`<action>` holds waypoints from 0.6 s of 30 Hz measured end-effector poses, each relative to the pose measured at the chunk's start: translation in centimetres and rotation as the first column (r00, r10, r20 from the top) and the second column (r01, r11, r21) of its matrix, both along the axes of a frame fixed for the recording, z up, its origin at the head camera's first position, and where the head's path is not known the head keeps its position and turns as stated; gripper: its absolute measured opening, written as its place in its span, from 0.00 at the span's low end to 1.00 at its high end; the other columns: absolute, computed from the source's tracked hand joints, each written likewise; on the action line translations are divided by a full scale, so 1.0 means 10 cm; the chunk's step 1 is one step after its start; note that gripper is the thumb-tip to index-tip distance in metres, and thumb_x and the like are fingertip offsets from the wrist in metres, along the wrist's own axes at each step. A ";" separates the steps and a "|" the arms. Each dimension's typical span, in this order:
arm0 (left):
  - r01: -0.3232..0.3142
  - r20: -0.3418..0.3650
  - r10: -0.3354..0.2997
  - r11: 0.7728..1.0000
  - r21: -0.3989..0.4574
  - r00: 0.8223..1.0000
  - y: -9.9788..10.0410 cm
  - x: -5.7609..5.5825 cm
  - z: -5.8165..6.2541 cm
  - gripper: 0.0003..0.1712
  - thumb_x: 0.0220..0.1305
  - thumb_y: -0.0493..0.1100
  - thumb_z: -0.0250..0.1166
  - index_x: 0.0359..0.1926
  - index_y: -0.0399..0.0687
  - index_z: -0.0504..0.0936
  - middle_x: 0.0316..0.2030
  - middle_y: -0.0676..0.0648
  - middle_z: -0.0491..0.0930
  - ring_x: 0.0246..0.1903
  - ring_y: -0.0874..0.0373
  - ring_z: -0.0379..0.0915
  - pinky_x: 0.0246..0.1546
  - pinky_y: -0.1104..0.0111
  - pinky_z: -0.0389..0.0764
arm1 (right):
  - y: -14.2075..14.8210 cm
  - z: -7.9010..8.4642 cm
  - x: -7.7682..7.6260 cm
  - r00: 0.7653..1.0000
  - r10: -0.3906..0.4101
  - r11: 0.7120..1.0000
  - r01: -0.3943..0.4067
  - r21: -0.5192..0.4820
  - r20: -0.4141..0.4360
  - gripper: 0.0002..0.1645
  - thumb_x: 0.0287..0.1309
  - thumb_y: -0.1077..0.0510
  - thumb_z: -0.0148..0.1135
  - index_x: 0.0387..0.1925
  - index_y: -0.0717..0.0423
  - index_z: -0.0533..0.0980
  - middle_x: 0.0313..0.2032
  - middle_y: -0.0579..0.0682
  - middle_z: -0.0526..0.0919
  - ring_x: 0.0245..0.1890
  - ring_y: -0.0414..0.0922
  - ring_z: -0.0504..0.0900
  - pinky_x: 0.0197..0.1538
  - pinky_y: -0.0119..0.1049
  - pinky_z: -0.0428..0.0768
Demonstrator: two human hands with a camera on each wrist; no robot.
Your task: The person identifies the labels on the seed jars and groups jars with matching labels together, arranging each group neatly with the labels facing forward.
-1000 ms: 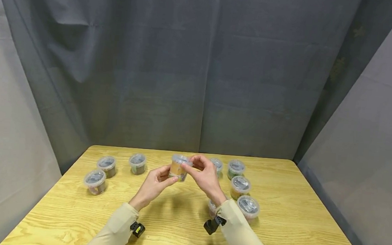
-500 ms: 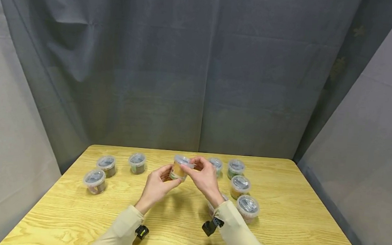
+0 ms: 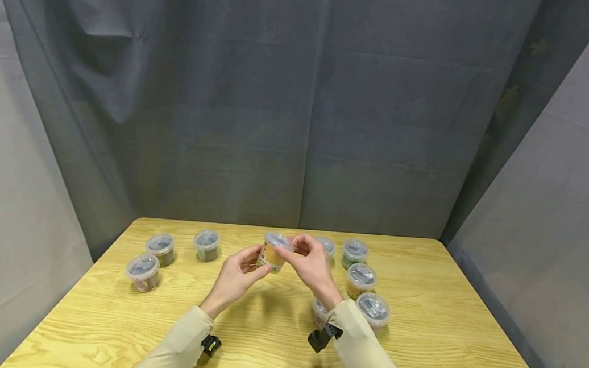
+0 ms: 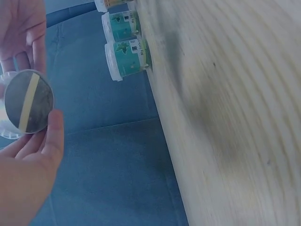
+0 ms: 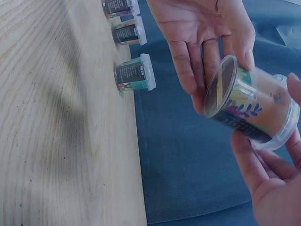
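Note:
A small clear plastic tub (image 3: 271, 255) with a translucent lid and an orange, leaf-printed label is held above the table, tilted. My left hand (image 3: 235, 277) grips its lower part, thumb on the near side and fingers behind. My right hand (image 3: 313, 267) pinches the lid's rim from the right. In the right wrist view the lid (image 5: 282, 134) is seated on the tub, between right thumb and fingers, while left fingers (image 5: 211, 61) support the base end. The left wrist view shows the tub's dark base (image 4: 41, 106) with a pale yellow strip across it.
Similar lidded tubs stand on the wooden table (image 3: 242, 345). To the left are three, including a brownish tub (image 3: 143, 273) and a greenish tub (image 3: 206, 246). Several stand at right, among them a green tub (image 3: 354, 254); one is partly behind the right wrist. A grey curtain (image 3: 237, 117) hangs behind.
The tub has turned between my hands, bringing a different part of its label to the front, and has shifted slightly right. Both hands keep hold of it.

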State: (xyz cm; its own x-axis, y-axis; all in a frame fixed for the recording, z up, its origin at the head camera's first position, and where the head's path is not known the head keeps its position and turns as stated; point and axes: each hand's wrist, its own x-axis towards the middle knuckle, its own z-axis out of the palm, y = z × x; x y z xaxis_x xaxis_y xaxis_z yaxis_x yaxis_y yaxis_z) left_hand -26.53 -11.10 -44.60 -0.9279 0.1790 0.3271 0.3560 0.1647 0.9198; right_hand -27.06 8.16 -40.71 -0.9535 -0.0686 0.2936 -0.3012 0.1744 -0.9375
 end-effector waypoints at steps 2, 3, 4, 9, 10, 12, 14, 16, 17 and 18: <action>0.002 0.013 -0.002 1.000 0.010 1.000 0.00 0.00 0.00 0.32 0.62 0.39 0.69 0.65 0.35 0.71 0.59 0.35 0.77 0.58 0.43 0.75 0.61 0.46 0.75 | 0.00 0.07 0.07 0.999 0.033 0.999 -0.033 -0.015 0.002 0.19 0.54 0.55 0.73 0.35 0.64 0.73 0.44 0.57 0.84 0.46 0.49 0.83 0.42 0.32 0.80; -0.004 0.015 0.004 1.000 0.013 1.000 0.00 0.00 0.00 0.32 0.62 0.39 0.69 0.65 0.34 0.71 0.59 0.35 0.77 0.58 0.43 0.75 0.61 0.46 0.75 | 0.00 0.12 0.11 0.999 0.043 0.999 -0.043 -0.013 0.012 0.18 0.56 0.57 0.72 0.36 0.65 0.73 0.45 0.58 0.84 0.47 0.50 0.83 0.42 0.32 0.80; -0.012 0.006 0.012 1.000 0.013 1.000 0.00 0.00 -0.01 0.32 0.61 0.39 0.70 0.64 0.35 0.72 0.58 0.35 0.77 0.57 0.43 0.76 0.60 0.47 0.75 | 0.00 0.15 0.14 0.999 0.047 0.999 -0.047 -0.005 0.018 0.17 0.56 0.58 0.71 0.36 0.66 0.73 0.45 0.59 0.83 0.47 0.52 0.83 0.42 0.32 0.80; -0.090 -0.072 0.089 0.996 -0.012 0.993 0.02 -0.04 -0.10 0.32 0.55 0.42 0.75 0.60 0.39 0.76 0.53 0.39 0.82 0.52 0.47 0.80 0.54 0.55 0.82 | -0.01 0.07 0.07 0.999 0.022 1.000 -0.023 0.015 0.044 0.17 0.55 0.56 0.72 0.36 0.64 0.74 0.44 0.57 0.84 0.46 0.52 0.83 0.39 0.31 0.78; -0.099 -0.086 0.097 0.995 -0.021 0.992 0.03 -0.04 -0.10 0.32 0.54 0.43 0.76 0.59 0.40 0.77 0.53 0.40 0.82 0.51 0.49 0.81 0.53 0.56 0.82 | -0.01 0.02 0.03 0.999 0.009 1.000 -0.010 0.015 0.044 0.18 0.54 0.56 0.73 0.36 0.64 0.74 0.43 0.56 0.85 0.45 0.51 0.83 0.39 0.31 0.78; -0.107 -0.104 0.103 0.993 -0.043 0.989 0.05 -0.03 -0.10 0.32 0.54 0.43 0.76 0.59 0.41 0.78 0.52 0.42 0.83 0.50 0.50 0.81 0.51 0.58 0.83 | 0.00 -0.07 -0.03 0.999 -0.009 1.000 0.008 0.012 0.044 0.19 0.52 0.55 0.75 0.35 0.62 0.74 0.39 0.53 0.84 0.42 0.48 0.83 0.38 0.31 0.77; -0.090 -0.105 0.085 0.995 -0.048 0.991 0.05 -0.03 -0.10 0.32 0.55 0.44 0.75 0.59 0.41 0.77 0.52 0.42 0.83 0.50 0.51 0.81 0.51 0.58 0.83 | 0.03 -0.14 -0.08 0.999 -0.014 1.000 0.015 -0.001 0.046 0.20 0.51 0.52 0.76 0.34 0.60 0.74 0.37 0.51 0.83 0.39 0.45 0.82 0.38 0.32 0.77; -0.057 -0.087 0.053 0.998 -0.038 0.995 0.05 -0.03 -0.10 0.31 0.56 0.43 0.74 0.61 0.42 0.76 0.53 0.42 0.82 0.51 0.51 0.80 0.52 0.58 0.83 | 0.06 -0.17 -0.10 0.999 -0.007 1.000 0.008 -0.014 0.043 0.21 0.50 0.51 0.76 0.33 0.57 0.73 0.36 0.49 0.82 0.39 0.44 0.82 0.39 0.32 0.78; -0.042 -0.077 0.039 0.998 -0.035 0.996 0.05 -0.03 -0.10 0.31 0.57 0.43 0.74 0.61 0.42 0.76 0.53 0.43 0.82 0.52 0.51 0.80 0.52 0.58 0.83 | 0.07 -0.18 -0.10 0.999 0.003 1.000 -0.002 -0.021 0.041 0.21 0.50 0.50 0.76 0.32 0.56 0.73 0.35 0.48 0.82 0.38 0.44 0.81 0.39 0.32 0.78; -0.030 -0.068 0.028 0.999 -0.030 0.997 0.04 -0.04 -0.10 0.31 0.57 0.42 0.73 0.62 0.42 0.75 0.54 0.43 0.82 0.52 0.51 0.80 0.52 0.59 0.83 | 0.09 -0.18 -0.11 0.999 0.011 1.000 -0.010 -0.024 0.039 0.21 0.50 0.49 0.76 0.32 0.55 0.73 0.36 0.48 0.82 0.39 0.43 0.82 0.40 0.33 0.79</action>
State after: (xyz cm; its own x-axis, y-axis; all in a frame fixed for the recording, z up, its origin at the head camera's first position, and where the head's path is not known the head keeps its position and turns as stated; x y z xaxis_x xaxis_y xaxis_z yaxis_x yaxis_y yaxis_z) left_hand -26.89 -10.65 -45.65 -0.9090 0.1633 0.3835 0.4115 0.2044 0.8882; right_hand -28.13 9.02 -42.52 -0.9634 -0.0721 0.2581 -0.2663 0.1491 -0.9523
